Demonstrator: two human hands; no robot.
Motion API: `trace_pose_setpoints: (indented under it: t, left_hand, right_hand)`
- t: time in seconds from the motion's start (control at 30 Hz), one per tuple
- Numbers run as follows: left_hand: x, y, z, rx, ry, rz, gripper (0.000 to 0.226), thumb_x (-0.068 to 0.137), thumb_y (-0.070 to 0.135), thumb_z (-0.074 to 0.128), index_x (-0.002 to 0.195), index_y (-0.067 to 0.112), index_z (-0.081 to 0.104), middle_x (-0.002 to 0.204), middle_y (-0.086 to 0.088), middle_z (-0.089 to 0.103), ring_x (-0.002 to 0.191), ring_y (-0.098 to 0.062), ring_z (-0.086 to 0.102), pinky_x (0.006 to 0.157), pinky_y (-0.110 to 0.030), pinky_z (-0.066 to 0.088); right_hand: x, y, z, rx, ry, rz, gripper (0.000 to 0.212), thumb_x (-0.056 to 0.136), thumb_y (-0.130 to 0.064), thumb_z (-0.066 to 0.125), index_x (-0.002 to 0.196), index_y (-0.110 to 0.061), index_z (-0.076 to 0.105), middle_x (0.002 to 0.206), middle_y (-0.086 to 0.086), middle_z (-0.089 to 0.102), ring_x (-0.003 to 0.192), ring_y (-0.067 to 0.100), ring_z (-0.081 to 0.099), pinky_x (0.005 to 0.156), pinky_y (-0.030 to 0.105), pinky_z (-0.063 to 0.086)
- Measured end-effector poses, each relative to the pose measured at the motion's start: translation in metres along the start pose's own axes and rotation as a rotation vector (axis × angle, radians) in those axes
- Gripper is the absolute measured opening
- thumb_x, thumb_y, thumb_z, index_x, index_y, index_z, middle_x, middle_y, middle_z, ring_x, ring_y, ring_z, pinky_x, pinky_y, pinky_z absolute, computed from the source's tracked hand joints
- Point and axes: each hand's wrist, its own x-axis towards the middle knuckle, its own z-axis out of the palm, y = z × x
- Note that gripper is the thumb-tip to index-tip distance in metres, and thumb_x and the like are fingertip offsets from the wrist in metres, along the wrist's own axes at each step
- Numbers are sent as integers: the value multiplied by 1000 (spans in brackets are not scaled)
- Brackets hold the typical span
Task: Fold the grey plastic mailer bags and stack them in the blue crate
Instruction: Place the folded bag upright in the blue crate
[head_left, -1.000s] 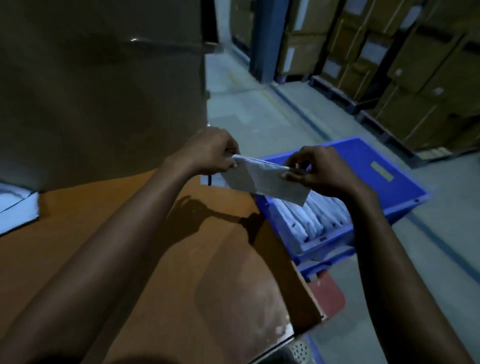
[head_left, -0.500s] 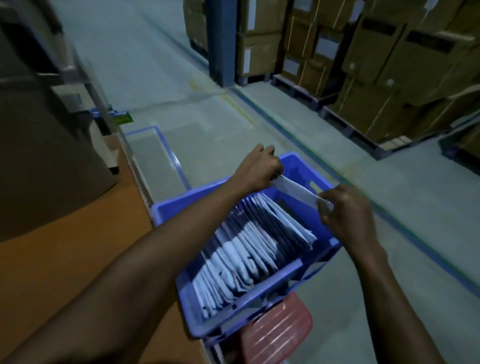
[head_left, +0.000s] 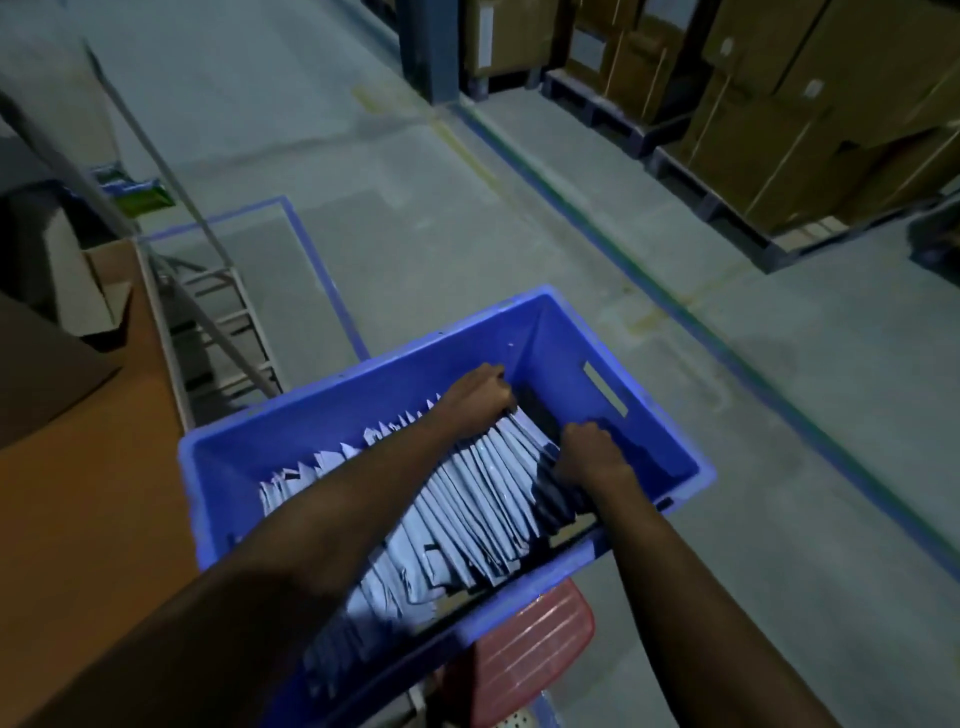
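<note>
View from a head-worn camera, looking down in a dim warehouse. A blue crate (head_left: 395, 387) fills the centre. Inside it a row of folded grey plastic mailer bags (head_left: 467, 519) stands on edge, packed close and leaning, running from the crate's near left corner toward its far right end. The part of the crate beyond the row, by the slotted handle in the right end wall, holds no bags.

Both bare arms reach into the crate from below. The left hand (head_left: 475, 392) is at the far side of the crate and the right hand (head_left: 587, 452) at the near side, one at each end of the last folded bag (head_left: 524, 431) at the far end of the row. The fingers of both hands are curled and gripping this bag against the rest of the row. The fingertips are hidden.

An orange-brown worktop (head_left: 78, 519) lies directly left of the crate, with brown cardboard (head_left: 41, 364) on it. A red plastic stool (head_left: 524, 654) shows under the crate's near right corner. Beyond the crate is grey concrete floor (head_left: 441, 249) with a blue painted line (head_left: 675, 301), and further off, to the crate's upper right, stacked cardboard boxes (head_left: 779, 130) sit on dark pallets (head_left: 691, 182)
</note>
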Motion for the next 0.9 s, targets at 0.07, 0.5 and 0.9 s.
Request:
trace_pose_setpoints:
  t: [0.07,0.5,0.9]
  left_hand:
    - [0,-3,-5,8,-33,6,21,80,5,72,93,20,80,82,-9,71,91,-38,60,75,-42,47]
    - [18,12,-2,58,-492,82,52,105,42,22,136,29,62,141,-3,62,128,-27,56,111,-42,37]
    - [-15,-3,18,58,-594,-66,39,94,29,45,124,39,68,129,3,69,118,-23,58,104,-45,34]
  right_hand:
    - [11,1,-3,38,-123,-1,41,102,-26,54,134,1,55,137,25,59,124,39,60,95,41,51]
    - [44,-5,19,405,-413,68,55,109,-43,24,158,-18,29,158,18,40,126,36,55,99,42,46]
    - [42,-34,34,446,-691,93,70,88,-27,37,154,-3,40,125,25,67,93,39,69,79,48,59]
